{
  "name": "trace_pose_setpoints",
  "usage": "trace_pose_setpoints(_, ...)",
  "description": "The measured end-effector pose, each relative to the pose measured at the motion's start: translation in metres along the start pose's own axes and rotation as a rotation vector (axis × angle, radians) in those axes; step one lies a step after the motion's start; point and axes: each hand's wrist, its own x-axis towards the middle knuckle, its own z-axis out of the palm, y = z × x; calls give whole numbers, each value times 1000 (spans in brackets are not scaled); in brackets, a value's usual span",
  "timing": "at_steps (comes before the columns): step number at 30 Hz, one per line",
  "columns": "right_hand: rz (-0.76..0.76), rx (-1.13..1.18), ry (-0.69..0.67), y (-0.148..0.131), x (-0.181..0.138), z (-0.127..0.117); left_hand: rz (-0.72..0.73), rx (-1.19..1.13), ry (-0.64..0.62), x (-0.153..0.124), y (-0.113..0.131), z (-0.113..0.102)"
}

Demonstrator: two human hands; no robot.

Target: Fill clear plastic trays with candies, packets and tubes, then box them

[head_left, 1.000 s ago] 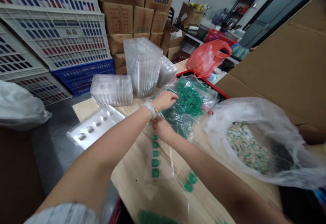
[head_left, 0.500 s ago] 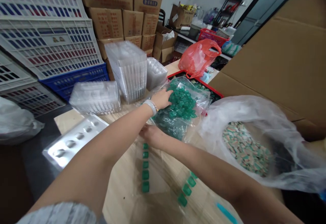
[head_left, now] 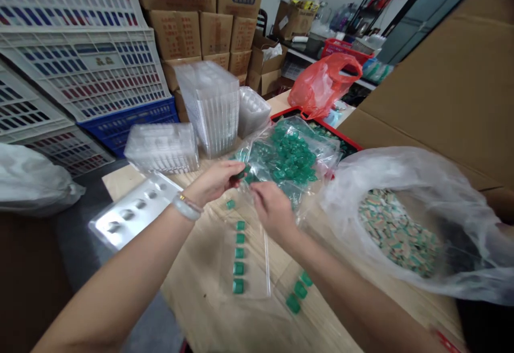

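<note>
My left hand is closed on small green translucent pieces that show at its fingertips. Just right of it is my right hand, its fingers curled in a pinch; whatever they hold is hidden. Below both hands a clear plastic tray lies on the table, with a column of green square pieces in it. One loose green piece sits above that column. Beyond my hands a heap of green pieces rests on clear plastic bagging. More green pieces lie in a second row, partly under my right forearm.
Stacks of clear plastic trays stand at the back left. A silvery moulded tray lies at the left edge. On the right is a white plastic bag of small patterned pieces. A red bag and cardboard stand behind.
My left hand has drawn back from the green heap toward me and now holds green pieces. My right hand has shifted right, and the loose green piece is now visible.
</note>
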Motion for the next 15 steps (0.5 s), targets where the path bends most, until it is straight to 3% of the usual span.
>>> trace_pose_setpoints(2, 12, 124, 79, -1, 6, -4, -78, -126, -9, -21, -13, -12)
trace_pose_setpoints(5, 30, 247, 22, -1, 20, 8, -90, -247, 1, -36, -28, -23)
trace_pose_setpoints(10, 237, 355, -38, 1, 39, 38, -23, -304, 11, -45, -34, -32)
trace_pose_setpoints(15, 256, 125, -163, 3, 45, 43, 111, -177, 284, -57, -56, -39)
